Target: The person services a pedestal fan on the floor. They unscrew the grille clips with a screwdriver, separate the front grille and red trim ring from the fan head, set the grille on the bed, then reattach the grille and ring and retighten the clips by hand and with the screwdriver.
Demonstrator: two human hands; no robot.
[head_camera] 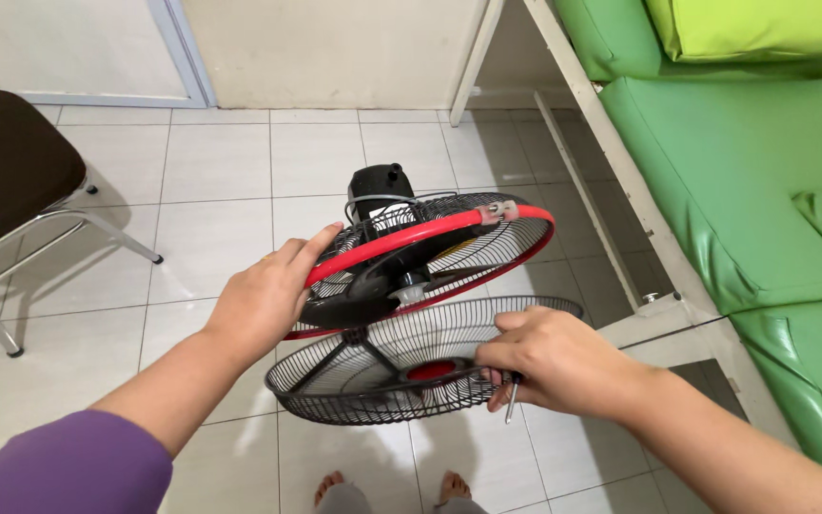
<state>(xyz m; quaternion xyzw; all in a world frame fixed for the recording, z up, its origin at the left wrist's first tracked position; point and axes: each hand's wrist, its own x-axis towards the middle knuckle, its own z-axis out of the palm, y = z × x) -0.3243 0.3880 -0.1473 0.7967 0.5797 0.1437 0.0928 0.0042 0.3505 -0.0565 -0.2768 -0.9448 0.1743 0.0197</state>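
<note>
Two hands are on the fan, which you hold up in the air over the tiled floor, at about waist height in front of you. Your left hand grips the red rim at its left edge, fingers curled over the ring and the rear grille behind it. Your right hand is clenched on the right edge of the front grille, which has swung open below the rim and lies almost flat, its red centre cap facing up. That same hand also clasps a thin tool; only its metal tip shows under your fingers, so I cannot tell what kind it is. Black blades sit between the two grilles, and the black motor housing sticks out at the back. A brown chair stands well apart to your left, a green padded bench to your right. Your bare feet show below the fan.
</note>
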